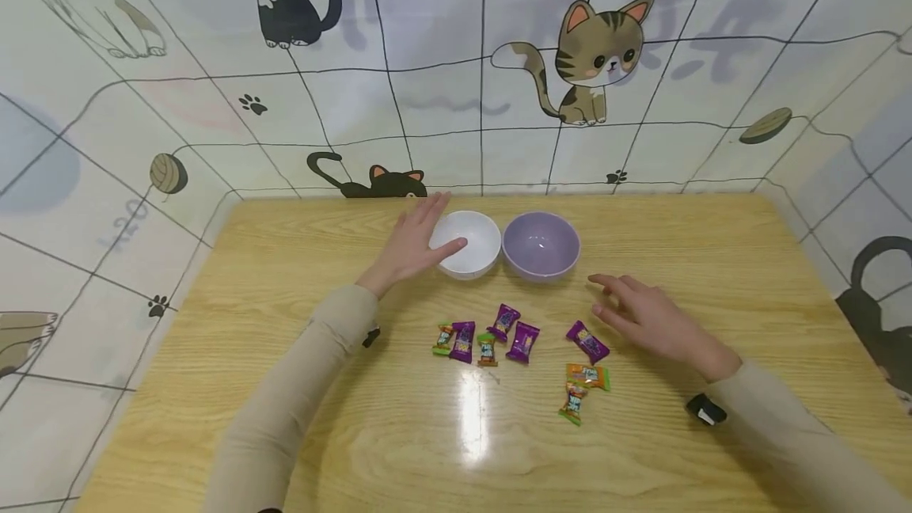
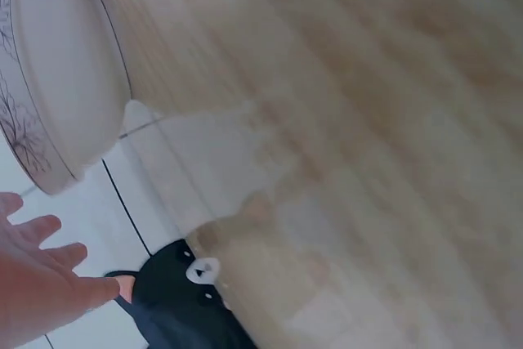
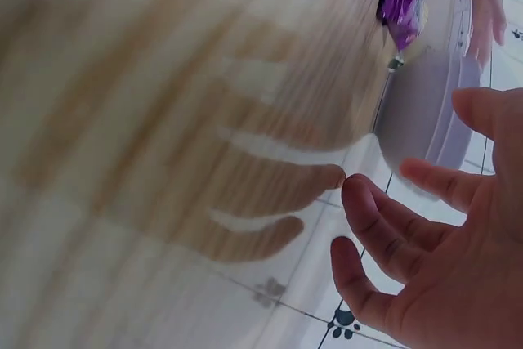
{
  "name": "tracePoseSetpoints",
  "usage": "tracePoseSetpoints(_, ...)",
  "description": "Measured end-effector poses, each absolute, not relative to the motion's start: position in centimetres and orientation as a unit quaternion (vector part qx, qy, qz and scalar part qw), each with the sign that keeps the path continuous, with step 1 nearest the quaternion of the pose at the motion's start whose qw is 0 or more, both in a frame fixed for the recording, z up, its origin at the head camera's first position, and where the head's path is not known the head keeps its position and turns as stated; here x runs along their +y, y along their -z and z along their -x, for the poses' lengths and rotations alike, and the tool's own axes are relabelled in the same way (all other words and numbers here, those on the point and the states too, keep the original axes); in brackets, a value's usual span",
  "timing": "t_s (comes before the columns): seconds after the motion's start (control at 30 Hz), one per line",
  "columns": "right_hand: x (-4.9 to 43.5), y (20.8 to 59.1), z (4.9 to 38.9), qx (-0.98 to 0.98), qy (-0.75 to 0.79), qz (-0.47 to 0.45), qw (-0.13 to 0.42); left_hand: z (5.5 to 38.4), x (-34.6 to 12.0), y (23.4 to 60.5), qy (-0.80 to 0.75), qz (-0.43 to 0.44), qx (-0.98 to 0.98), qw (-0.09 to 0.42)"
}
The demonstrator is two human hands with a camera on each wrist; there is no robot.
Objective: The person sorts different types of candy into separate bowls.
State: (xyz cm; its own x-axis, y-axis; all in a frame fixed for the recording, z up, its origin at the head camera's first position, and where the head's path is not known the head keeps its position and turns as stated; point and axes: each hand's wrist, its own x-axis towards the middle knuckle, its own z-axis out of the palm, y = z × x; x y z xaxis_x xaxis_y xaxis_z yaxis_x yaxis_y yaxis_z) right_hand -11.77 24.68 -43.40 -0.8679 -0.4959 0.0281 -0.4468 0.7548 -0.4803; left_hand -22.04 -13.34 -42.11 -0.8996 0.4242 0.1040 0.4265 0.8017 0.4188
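My left hand point(image 1: 409, 248) is beside the white bowl point(image 1: 466, 266), fingers extended, thumb reaching over the rim in the head view. The left wrist view shows a gap between those fingers point(image 2: 49, 259) and the bowl, which has a branch pattern. Touching or nearly touching it on the right is a purple bowl point(image 1: 541, 271). To the right of that, my right hand point(image 1: 651, 323) hovers with loosely bent fingers, holding nothing. Nearest to it lies a purple-wrapped candy point(image 1: 587, 341); an orange-wrapped candy point(image 1: 587, 375) and a green-and-orange candy point(image 1: 573, 403) lie in front.
In front of the bowls lies a group of several wrapped candies, including a purple one point(image 1: 523, 342) and an orange-and-green one point(image 1: 488, 350). The glossy wooden table point(image 1: 399, 434) meets a cat-printed cloth wall point(image 1: 442, 117) at the back and sides.
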Motion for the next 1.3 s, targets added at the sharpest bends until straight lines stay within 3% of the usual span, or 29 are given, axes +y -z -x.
tracePoseSetpoints(0.3,24.0,43.2,10.9,0.917,0.269,0.283,0.082,22.6,-12.3,41.9,0.194,0.259,-0.945,-0.048)
tracePoseSetpoints(0.67,24.1,42.6,10.0,0.910,0.265,0.296,0.120,22.9,-13.6,42.6,0.281,0.288,-0.907,-0.127)
tracePoseSetpoints(1.03,23.3,42.6,10.1,0.911,0.263,0.283,0.141,23.1,-13.9,42.9,0.358,0.299,-0.871,-0.153)
tracePoseSetpoints(1.3,23.1,42.6,10.3,0.911,0.257,0.295,0.126,23.3,-14.3,43.3,0.422,0.299,-0.839,-0.167)
